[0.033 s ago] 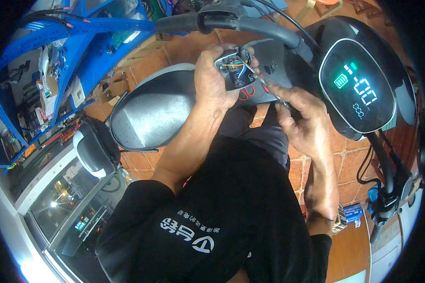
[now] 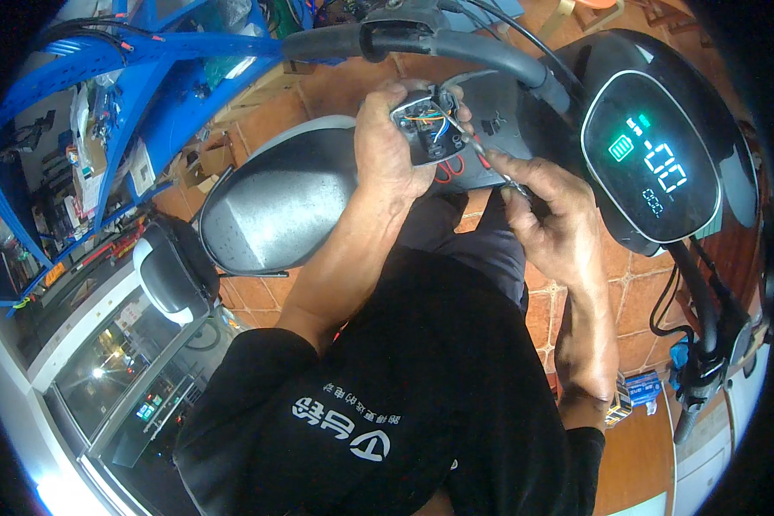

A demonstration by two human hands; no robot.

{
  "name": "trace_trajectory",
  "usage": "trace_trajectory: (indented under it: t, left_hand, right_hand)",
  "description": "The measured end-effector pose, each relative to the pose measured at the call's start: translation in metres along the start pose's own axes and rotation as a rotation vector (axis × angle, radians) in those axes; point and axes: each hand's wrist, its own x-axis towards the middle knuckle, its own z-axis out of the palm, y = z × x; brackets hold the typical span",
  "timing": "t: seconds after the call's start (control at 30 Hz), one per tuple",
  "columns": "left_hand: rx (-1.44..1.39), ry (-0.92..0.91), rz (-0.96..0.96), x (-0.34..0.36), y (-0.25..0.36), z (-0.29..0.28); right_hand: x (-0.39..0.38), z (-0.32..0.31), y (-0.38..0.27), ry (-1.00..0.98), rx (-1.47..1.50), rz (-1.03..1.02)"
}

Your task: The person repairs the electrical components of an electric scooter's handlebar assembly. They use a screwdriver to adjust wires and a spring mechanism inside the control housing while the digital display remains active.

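My left hand (image 2: 383,150) is closed round an opened black switch housing (image 2: 426,133) with orange, blue and other thin wires showing inside. My right hand (image 2: 550,211) pinches a thin metal tool, apparently a screwdriver (image 2: 482,150), angled up to the housing's right side. Behind and below the housing, a red-handled tool (image 2: 448,173) lies on the scooter's dark body. A dark handlebar (image 2: 456,47) crosses above my hands, and the lit display (image 2: 649,155) is to their right.
A black seat (image 2: 275,198) is left of my arms, with a smaller black-and-grey case (image 2: 172,267) beyond it. Blue shelving (image 2: 138,129) with assorted items fills the upper left. A cabled handlebar end (image 2: 697,378) hangs at right, above small boxes (image 2: 641,387) on a wooden surface.
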Motion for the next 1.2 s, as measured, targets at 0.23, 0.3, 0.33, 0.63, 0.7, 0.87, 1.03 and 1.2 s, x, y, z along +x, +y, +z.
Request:
trace_trajectory:
  t: [0.23, 0.3, 0.33, 0.63, 0.7, 0.87, 1.03, 1.2]
  left_hand:
    - [-0.015, -0.029, -0.019, 0.003, 0.001, -0.001]
    - [-0.027, -0.019, -0.026, 0.003, 0.002, -0.003]
    - [-0.034, -0.015, -0.028, 0.003, 0.002, -0.003]
    - [-0.010, 0.001, -0.028, 0.003, 0.002, -0.002]
    - [-0.016, -0.002, -0.031, 0.003, 0.001, -0.002]
    - [-0.035, 0.051, -0.017, 0.004, -0.004, -0.001]
    - [-0.054, 0.072, -0.048, -0.003, -0.003, -0.001]
    - [-0.031, 0.148, -0.085, -0.006, -0.002, 0.011]
  right_hand:
    - [-0.001, 0.000, 0.009, -0.024, 0.103, 0.096]
    - [0.001, -0.001, -0.002, -0.039, -0.038, 0.082]
    - [0.002, 0.000, -0.006, -0.035, -0.073, 0.067]
    - [0.001, -0.001, 0.002, -0.043, 0.058, 0.088]
    - [-0.001, 0.002, 0.004, -0.013, 0.051, 0.063]
    - [-0.004, 0.007, -0.014, 0.020, -0.120, 0.098]
    - [-0.017, 0.009, -0.012, 0.064, -0.080, 0.042]
    - [-0.030, 0.018, -0.011, 0.147, -0.008, 0.259]
